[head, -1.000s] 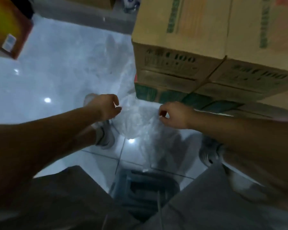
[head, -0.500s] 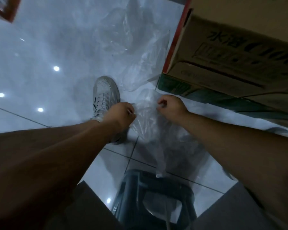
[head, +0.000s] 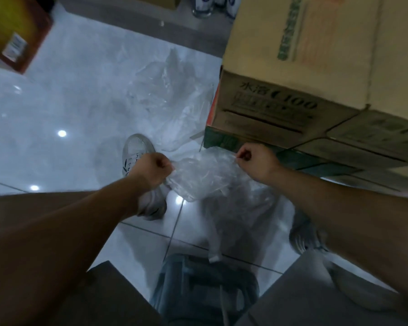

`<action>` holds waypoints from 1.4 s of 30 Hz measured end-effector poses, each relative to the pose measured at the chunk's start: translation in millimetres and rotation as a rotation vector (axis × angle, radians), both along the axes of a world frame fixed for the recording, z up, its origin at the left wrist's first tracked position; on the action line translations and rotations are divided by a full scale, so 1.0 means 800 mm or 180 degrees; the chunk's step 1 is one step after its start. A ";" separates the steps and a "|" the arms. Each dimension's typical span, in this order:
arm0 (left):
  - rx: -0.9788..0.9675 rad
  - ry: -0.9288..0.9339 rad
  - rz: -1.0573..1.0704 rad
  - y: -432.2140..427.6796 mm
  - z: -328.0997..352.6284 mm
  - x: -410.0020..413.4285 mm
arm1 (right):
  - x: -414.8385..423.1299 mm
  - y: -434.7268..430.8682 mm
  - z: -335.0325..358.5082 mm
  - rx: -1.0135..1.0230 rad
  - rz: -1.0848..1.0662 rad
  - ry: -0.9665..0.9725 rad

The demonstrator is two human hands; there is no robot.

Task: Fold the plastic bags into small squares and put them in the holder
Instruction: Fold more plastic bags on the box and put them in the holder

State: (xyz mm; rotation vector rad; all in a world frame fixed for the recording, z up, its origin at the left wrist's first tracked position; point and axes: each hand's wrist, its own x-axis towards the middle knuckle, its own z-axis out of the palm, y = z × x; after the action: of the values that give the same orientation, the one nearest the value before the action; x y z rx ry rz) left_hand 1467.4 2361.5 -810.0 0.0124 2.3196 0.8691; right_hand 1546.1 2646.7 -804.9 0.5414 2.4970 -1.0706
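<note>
We hold a clear plastic bag (head: pixel 205 175) stretched between our fists, above the tiled floor (head: pixel 68 102) and near the stacked cardboard boxes (head: pixel 292 95). Our left grip (head: pixel 154 169) is curled tight on the bag's left edge and our right grip (head: pixel 254 161) pinches its right edge, while the rest hangs toward the dark stool (head: pixel 205 285). More clear bags (head: pixel 165 90) lie crumpled on the floor beyond our left shoe (head: pixel 137 149).

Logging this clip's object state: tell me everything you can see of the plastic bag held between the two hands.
The plastic bag is clear, thin and heavily crinkled, not yet folded. It hangs in the air, spread between the left hand and the right hand, each pinching its upper edge. Its narrow tail droops toward the dark stool below; contact there is unclear.
</note>
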 end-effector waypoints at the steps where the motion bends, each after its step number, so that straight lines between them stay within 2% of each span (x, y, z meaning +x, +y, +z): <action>1: 0.0154 -0.0065 0.0058 0.002 0.007 0.001 | 0.006 0.003 0.010 -0.0009 -0.0048 0.0004; 7: 0.0836 0.0060 -0.0254 0.028 0.099 -0.008 | 0.032 0.011 0.104 -0.0136 0.0135 0.0116; 14: 0.1245 0.0589 -0.0764 0.069 0.264 -0.023 | 0.053 0.042 0.278 0.0735 0.0643 0.0140; 16: 0.1384 0.0702 -0.0890 0.087 0.306 -0.021 | 0.058 0.050 0.323 0.0610 0.0547 0.0416; 19: 0.1606 0.0721 -0.0967 0.116 0.351 -0.020 | 0.056 0.058 0.370 -0.0041 0.0241 0.0963; 23: 0.1701 0.0718 -0.1073 0.159 0.380 -0.027 | 0.033 0.063 0.387 -0.0102 -0.0067 0.1497; 29: 0.1734 0.0726 -0.1018 0.203 0.384 -0.051 | 0.007 0.085 0.382 -0.0285 -0.0405 0.1692; 33: 0.1912 0.0829 -0.0791 0.232 0.394 -0.071 | -0.009 0.116 0.384 -0.0470 -0.0917 0.1788; 36: 0.2144 0.0668 -0.0536 0.249 0.400 -0.085 | -0.027 0.147 0.381 -0.0896 -0.1304 0.1883; 39: 0.2137 0.0451 -0.0575 0.261 0.398 -0.096 | -0.043 0.173 0.382 -0.1519 -0.1849 0.1995; 42: 0.2164 0.0244 -0.0581 0.276 0.396 -0.094 | -0.052 0.184 0.378 -0.1262 -0.2010 0.2048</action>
State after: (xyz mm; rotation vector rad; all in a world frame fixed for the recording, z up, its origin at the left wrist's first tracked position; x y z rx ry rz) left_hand 1392.1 2582.5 -492.9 0.5428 1.9413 1.5296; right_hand 1504.6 2793.5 -502.8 1.0237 2.5370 -2.2195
